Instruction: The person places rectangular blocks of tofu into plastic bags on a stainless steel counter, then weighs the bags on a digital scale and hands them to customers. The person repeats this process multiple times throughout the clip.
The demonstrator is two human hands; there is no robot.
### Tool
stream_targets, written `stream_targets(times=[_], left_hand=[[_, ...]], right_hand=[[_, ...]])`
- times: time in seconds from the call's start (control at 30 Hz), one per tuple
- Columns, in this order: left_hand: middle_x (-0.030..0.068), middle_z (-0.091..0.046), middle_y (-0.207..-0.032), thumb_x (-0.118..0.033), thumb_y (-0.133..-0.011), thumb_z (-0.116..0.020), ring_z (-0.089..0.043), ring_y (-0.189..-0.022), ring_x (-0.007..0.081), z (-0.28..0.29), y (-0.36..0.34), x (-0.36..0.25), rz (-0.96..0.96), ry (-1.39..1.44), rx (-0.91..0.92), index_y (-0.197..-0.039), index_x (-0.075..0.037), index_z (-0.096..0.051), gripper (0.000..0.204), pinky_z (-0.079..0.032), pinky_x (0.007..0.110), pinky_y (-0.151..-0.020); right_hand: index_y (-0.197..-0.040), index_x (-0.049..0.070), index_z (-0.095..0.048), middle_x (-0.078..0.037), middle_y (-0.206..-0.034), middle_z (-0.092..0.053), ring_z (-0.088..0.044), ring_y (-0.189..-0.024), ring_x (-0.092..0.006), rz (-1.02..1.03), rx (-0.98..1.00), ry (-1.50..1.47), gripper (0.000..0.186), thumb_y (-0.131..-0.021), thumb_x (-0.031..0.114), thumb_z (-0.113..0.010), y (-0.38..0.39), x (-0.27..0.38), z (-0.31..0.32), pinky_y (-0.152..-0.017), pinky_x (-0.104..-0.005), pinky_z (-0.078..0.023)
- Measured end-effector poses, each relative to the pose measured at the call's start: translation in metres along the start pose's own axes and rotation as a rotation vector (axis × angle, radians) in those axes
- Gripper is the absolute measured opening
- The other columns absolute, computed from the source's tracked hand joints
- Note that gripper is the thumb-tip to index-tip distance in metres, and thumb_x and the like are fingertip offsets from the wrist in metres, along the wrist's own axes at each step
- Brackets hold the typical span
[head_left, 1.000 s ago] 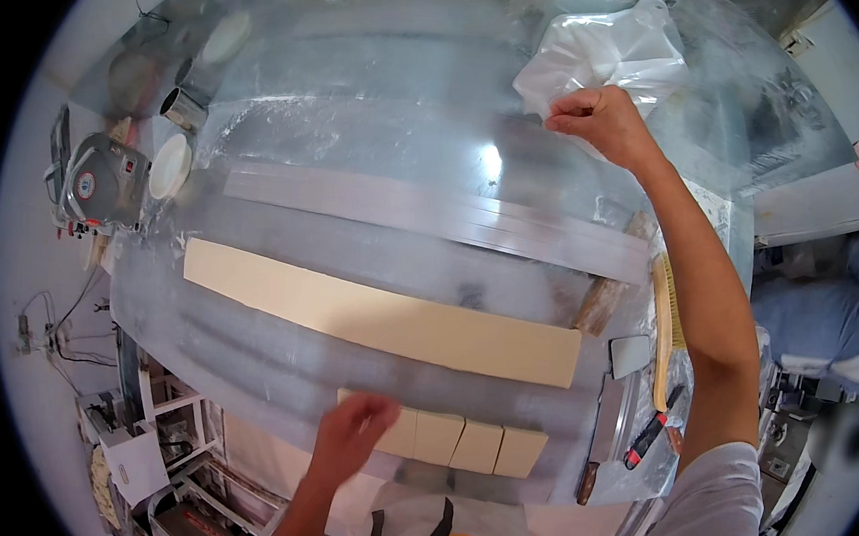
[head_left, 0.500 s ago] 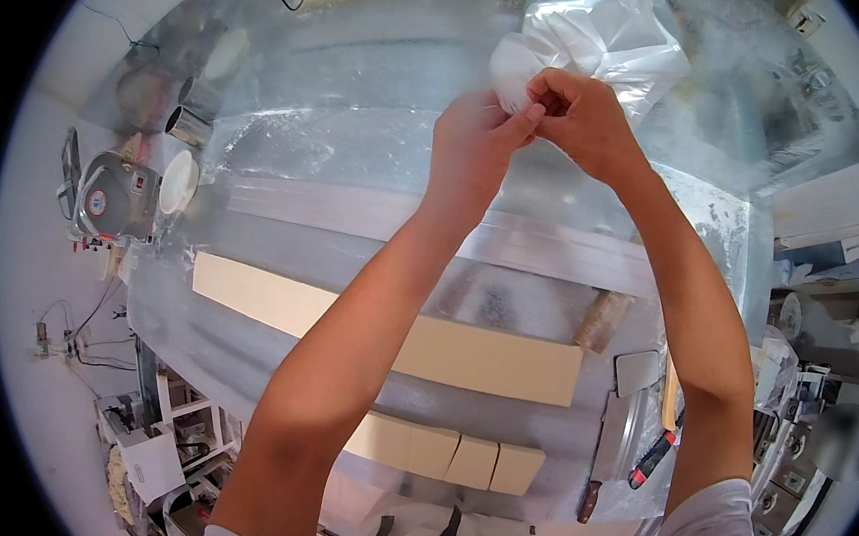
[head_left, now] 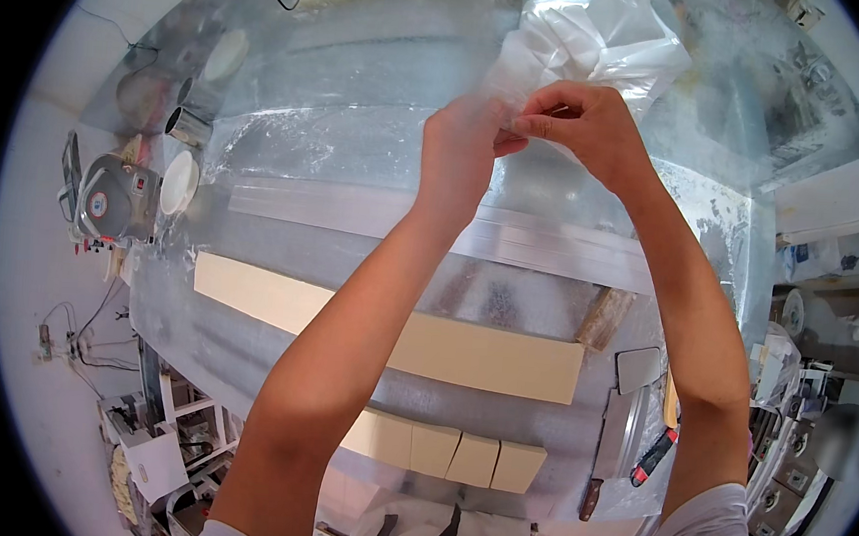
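Note:
A clear, crinkled plastic bag (head_left: pixel 620 42) lies toward the far side of the metal worktop. Its near edge runs into the fingers of my hands. My left hand (head_left: pixel 457 160) is closed by that edge, partly blurred, its fingertips curled inward. My right hand (head_left: pixel 593 130) pinches the edge between thumb and forefinger, close beside the left fingertips. Nearer to me, under my left forearm, lies a long pale dough slab (head_left: pixel 493 357). A second row of pale dough (head_left: pixel 432 447), cut at one end into blocks, lies along the near edge.
A long flat transparent strip (head_left: pixel 304 205) spans the worktop. At right are a cleaver-like knife (head_left: pixel 617 436), a scraper (head_left: pixel 639 369), a red-and-black cutter (head_left: pixel 654 457) and a short wooden-looking block (head_left: pixel 605 318). A kitchen scale (head_left: pixel 116 196), white bowl (head_left: pixel 179 183) and metal cup (head_left: pixel 189 126) stand left.
My fingertips have drawn slightly apart, the left hand turning and shifting a little left. The right hand stays nearly in place, and the bag's near edge has shifted with the fingers.

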State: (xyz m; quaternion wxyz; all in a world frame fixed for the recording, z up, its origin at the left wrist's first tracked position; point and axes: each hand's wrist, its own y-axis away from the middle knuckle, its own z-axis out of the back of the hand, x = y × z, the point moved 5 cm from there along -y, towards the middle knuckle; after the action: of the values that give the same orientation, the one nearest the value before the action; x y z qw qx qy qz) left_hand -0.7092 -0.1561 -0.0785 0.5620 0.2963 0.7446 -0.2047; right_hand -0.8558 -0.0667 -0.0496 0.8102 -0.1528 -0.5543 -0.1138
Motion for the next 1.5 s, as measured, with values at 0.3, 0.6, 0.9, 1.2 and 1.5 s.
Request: stream_targets(times=[0.3,0.6,0.9,1.2,1.5], left_hand=[[0.0208,-0.066,-0.129,-0.024,-0.110,-0.057,-0.070,-0.113,0.0290,0.006,0.008,0.008,0.278,0.085,-0.080,-0.124,0.009,-0.062,0.036,-0.062,0.043,-0.099],[0.0099,-0.071,-0.099,-0.031,-0.104,-0.069,-0.068,-0.094,0.0172,-0.004,0.097,0.016,0.402,-0.061,0.213,-0.108,0.004,-0.069,0.035,-0.057,0.034,-0.087],[0.0110,-0.075,-0.092,-0.014,-0.103,-0.070,-0.072,-0.081,0.0177,0.051,0.239,-0.036,0.472,-0.317,0.266,-0.108,0.005,-0.070,0.020,-0.057,0.032,-0.076],[0.0057,-0.072,-0.085,-0.015,-0.102,-0.069,-0.066,-0.076,0.0122,0.136,0.373,-0.147,0.257,-0.533,0.420,-0.101,0.001,-0.072,0.016,-0.054,0.030,-0.073],[-0.0054,-0.052,-0.067,-0.019,-0.104,-0.068,-0.043,-0.058,0.0037,0.161,0.484,-0.105,0.385,-0.575,0.253,-0.095,-0.002,-0.073,0.019,-0.033,0.026,-0.052]], right_hand=[[-0.110,0.002,-0.074,-0.003,-0.097,-0.075,-0.068,-0.092,-0.0103,0.047,-0.283,-0.309,0.013,-0.100,0.011,-0.071,0.018,-0.007,0.008,-0.083,-0.0278,-0.054],[-0.111,0.006,-0.073,-0.016,-0.106,-0.071,-0.065,-0.098,-0.0416,0.253,-0.185,0.237,0.028,-0.090,-0.008,-0.061,0.161,0.009,-0.084,-0.088,-0.0481,-0.054],[-0.119,0.004,-0.072,-0.011,-0.116,-0.074,-0.072,-0.108,-0.0276,-0.008,-0.329,0.094,0.034,-0.090,0.016,-0.084,0.272,0.088,-0.107,-0.093,-0.0370,-0.056],[-0.106,-0.002,-0.077,-0.005,-0.089,-0.073,-0.068,-0.083,-0.0117,-0.387,0.202,-0.364,0.015,-0.102,0.012,-0.070,0.309,0.159,-0.181,-0.080,-0.0293,-0.055],[-0.099,-0.002,-0.080,-0.006,-0.084,-0.075,-0.070,-0.075,-0.0134,-0.597,-0.139,-0.377,0.015,-0.098,0.011,-0.070,0.453,0.146,-0.241,-0.071,-0.0299,-0.057]])
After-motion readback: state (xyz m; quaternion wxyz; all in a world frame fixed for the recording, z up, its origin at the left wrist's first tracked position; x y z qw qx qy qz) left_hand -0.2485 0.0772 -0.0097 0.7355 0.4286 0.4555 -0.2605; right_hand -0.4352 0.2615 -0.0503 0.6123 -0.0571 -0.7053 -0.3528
